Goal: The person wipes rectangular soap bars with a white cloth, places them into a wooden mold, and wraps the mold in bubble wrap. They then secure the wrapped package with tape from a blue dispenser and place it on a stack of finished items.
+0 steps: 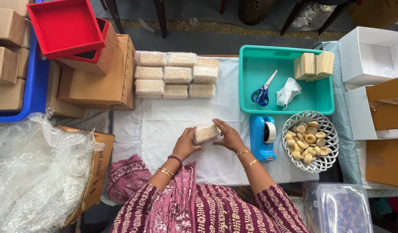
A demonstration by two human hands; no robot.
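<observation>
A small wrapped block (206, 133), pale and bubbly-textured, lies on the white cloth (164, 121) between both hands. The left hand (186, 143) and right hand (226, 134) clamp its 2 ends with curled fingers. Bare cloth spreads in front, up to 9 similar stacked blocks (176, 74). A blue tape dispenser (263, 137) sits just right.

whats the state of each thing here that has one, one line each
small wrapped block: held between both hands on the white cloth
left hand: gripping block's left end
right hand: gripping block's right end
scissors: closed, lying in teal tray
red tray: empty, tilted on a box
white basket: filled with rings
</observation>
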